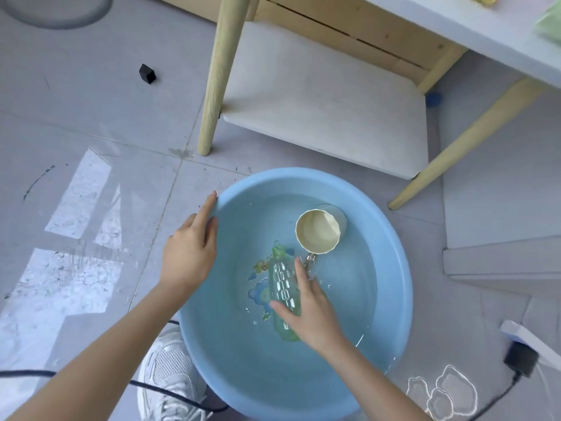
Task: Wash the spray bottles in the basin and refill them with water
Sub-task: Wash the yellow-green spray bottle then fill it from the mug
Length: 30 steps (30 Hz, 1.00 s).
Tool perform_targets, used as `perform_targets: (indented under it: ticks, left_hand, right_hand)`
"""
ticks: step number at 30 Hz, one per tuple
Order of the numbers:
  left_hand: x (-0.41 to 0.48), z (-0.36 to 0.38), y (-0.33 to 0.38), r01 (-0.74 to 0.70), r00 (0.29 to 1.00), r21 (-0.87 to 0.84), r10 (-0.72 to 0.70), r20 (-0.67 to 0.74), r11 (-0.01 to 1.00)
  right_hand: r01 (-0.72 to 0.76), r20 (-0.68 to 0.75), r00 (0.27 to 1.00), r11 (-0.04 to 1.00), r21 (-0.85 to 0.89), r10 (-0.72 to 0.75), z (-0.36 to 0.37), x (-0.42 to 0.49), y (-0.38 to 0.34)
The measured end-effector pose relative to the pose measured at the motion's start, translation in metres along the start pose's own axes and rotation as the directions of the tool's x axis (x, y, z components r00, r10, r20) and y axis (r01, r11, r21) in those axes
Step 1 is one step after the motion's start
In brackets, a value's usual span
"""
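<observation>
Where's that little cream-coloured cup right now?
In the head view, the cream plastic cup sits far-right inside the round blue basin, just beyond the right hand holding the clear plastic bottle.

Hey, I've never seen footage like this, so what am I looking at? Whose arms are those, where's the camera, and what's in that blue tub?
There is no machine here, just a person working with bare hands. The single picture comes from a camera worn on their head, looking down, so the arms you see are their own.

On the tiled floor sits a blue basin of water, next to a wooden table leg. The left hand rests flat on the basin's rim. The right hand holds a clear green bottle lying on its side in the water. A cream cup also sits in the basin. A white shoe shows below.
</observation>
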<state>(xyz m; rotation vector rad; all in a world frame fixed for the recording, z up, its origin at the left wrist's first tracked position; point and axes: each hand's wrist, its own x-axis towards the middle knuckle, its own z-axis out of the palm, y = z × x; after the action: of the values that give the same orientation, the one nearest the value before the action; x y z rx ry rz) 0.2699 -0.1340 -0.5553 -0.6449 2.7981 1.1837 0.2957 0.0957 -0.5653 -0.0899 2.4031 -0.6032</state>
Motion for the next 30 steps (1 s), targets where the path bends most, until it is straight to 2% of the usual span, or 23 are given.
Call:
perform_targets:
  ticks: [6, 17, 30]
  left_hand:
    - [-0.001, 0.001, 0.002, 0.007, 1.000, 0.019, -0.007, 0.003, 1.000]
    - [-0.001, 0.000, 0.002, 0.017, 1.000, 0.016, -0.017, 0.012, 1.000]
    - [-0.002, 0.000, 0.004, 0.011, 1.000, 0.025, -0.011, 0.000, 1.000]
  right_hand:
    - [-0.018, -0.002, 1.000, 0.997, -0.070, 0.018, 0.004, 0.004, -0.003]
    - [0.013, -0.063, 0.998, 0.999, -0.037, -0.015, 0.004, 0.010, -0.006]
    - [-0.011, -0.069, 0.998, 0.999, -0.051, 0.008, 0.002, 0.014, -0.005]
